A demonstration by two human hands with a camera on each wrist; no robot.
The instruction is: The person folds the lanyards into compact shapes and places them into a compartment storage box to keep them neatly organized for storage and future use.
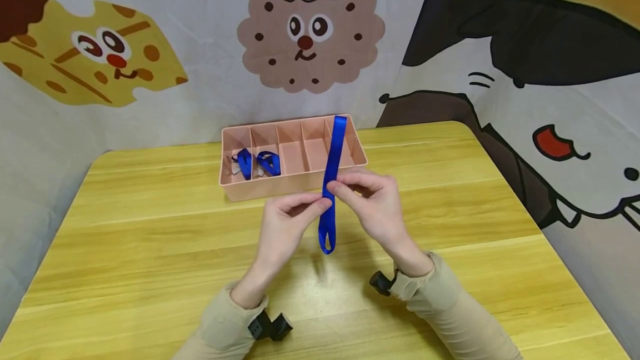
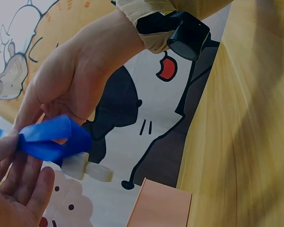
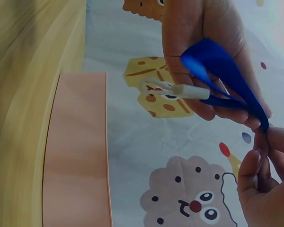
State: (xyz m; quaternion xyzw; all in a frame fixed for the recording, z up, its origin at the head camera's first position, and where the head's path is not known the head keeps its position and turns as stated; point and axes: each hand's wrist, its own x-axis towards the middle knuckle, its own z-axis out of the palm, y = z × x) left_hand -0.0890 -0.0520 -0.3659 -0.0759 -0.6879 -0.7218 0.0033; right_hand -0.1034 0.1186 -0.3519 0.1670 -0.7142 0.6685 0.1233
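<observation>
A blue lanyard (image 1: 336,146) is folded into a narrow strip and held upright above the table, with a small loop at its lower end. My left hand (image 1: 286,229) pinches it between thumb and fingers just below the middle. Slightly higher, from the other side, my right hand (image 1: 372,204) pinches the same strip. Both wrist views show a white plastic clip (image 2: 75,165) hanging at the looped part of the lanyard. In the right wrist view the clip (image 3: 194,91) has a thin hook end. The head view hides this clip.
Behind my hands stands a pink divided box (image 1: 260,186) with several compartments. A coiled blue lanyard (image 1: 244,164) lies in its leftmost compartment, another blue lanyard (image 1: 270,163) in the one beside it. The wooden table (image 1: 150,249) meets a cartoon-printed cloth (image 1: 210,82) at the back.
</observation>
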